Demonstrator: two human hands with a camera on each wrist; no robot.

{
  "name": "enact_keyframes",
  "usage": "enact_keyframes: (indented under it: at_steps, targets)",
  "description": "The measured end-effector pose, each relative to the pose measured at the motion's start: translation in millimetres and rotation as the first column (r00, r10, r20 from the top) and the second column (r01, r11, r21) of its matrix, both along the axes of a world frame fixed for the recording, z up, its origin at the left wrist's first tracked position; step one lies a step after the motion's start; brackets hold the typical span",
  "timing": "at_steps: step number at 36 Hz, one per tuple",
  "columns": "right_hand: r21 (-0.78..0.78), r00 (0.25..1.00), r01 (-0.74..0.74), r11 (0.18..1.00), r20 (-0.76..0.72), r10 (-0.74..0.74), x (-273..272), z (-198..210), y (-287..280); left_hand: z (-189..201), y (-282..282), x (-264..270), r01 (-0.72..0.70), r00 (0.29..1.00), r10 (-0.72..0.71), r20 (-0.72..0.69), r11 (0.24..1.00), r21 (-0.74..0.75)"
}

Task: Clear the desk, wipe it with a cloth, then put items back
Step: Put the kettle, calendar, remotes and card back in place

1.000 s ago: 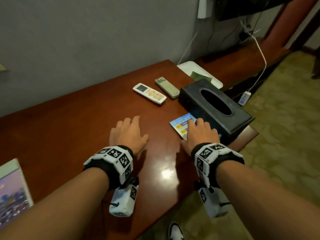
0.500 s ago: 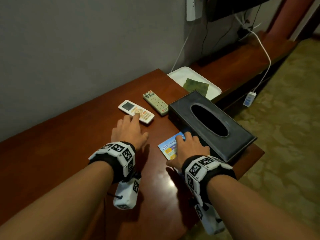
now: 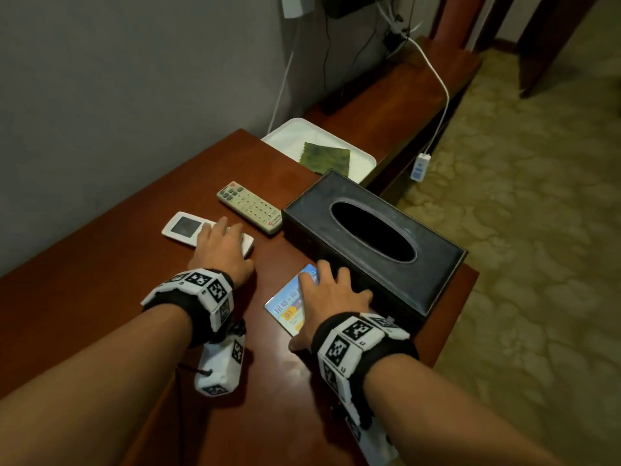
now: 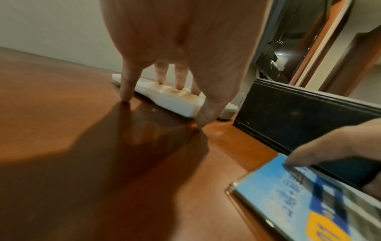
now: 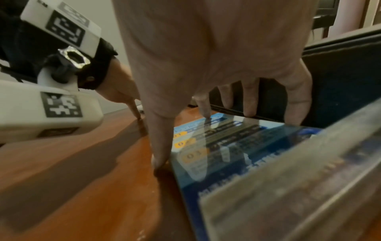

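Note:
A white remote [image 3: 183, 227] lies on the red-brown desk [image 3: 100, 297]. My left hand [image 3: 221, 243] arches over it. In the left wrist view three fingertips rest on top of the white remote [image 4: 171, 99], and the thumb and little finger touch the desk beside it. My right hand [image 3: 332, 294] rests on a blue card [image 3: 289, 304] that lies flat against the black tissue box [image 3: 369, 237]. In the right wrist view the thumb touches the left edge of the blue card [image 5: 237, 146] and the fingers reach its far edge. A green cloth [image 3: 326, 156] lies in a white tray [image 3: 292, 136].
A grey remote [image 3: 250, 206] lies between the white remote and the tissue box. The desk's right edge runs just past the box. Beyond it stand a lower wooden shelf [image 3: 396, 105] with the tray and a hanging white cable with a plug block [image 3: 420, 166].
My left hand has moved forward from the bare desk onto the white remote. My right hand has stayed on the blue card. The head view has shifted closer and to the right.

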State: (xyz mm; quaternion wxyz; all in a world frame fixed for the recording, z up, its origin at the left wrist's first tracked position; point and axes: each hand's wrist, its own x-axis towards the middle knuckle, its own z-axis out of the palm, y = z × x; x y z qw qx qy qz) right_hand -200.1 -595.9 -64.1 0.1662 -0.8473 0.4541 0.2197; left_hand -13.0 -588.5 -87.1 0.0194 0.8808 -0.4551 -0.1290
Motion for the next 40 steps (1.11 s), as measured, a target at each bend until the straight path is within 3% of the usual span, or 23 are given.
enact_keyframes:
  at_steps: [7, 17, 22, 27, 32, 40]
  targets:
    - [-0.04, 0.998, 0.056, 0.998, 0.031, -0.054, 14, -3, 5, -2, -5, 5, 0.097, 0.995, -0.092, 0.048, 0.991, -0.093]
    - [-0.018, 0.987, 0.12, 0.993, 0.107, -0.117, 25, 14, -1, 12, 22, 9, 0.084, 0.996, -0.085, -0.004, 0.988, -0.127]
    - [-0.02, 0.991, 0.076, 0.997, 0.108, -0.074, 43, 35, 0, 31, 58, 17, 0.003, 1.0, -0.005, -0.014, 0.987, -0.161]
    - [-0.098, 0.972, 0.041, 0.994, 0.234, -0.017, 75, 60, 11, 51, 111, 28, -0.093, 0.995, 0.099, 0.019, 0.973, -0.21]
    - [-0.233, 0.916, -0.015, 0.972, 0.386, 0.107, 116, 76, 50, 66, 175, 32, -0.203, 0.971, 0.225, 0.085, 0.956, -0.21]
    - [-0.29, 0.797, -0.197, 0.936, 0.508, 0.325, 171, 93, 141, 73, 292, 24, -0.399, 0.898, 0.425, 0.114, 0.896, -0.195]
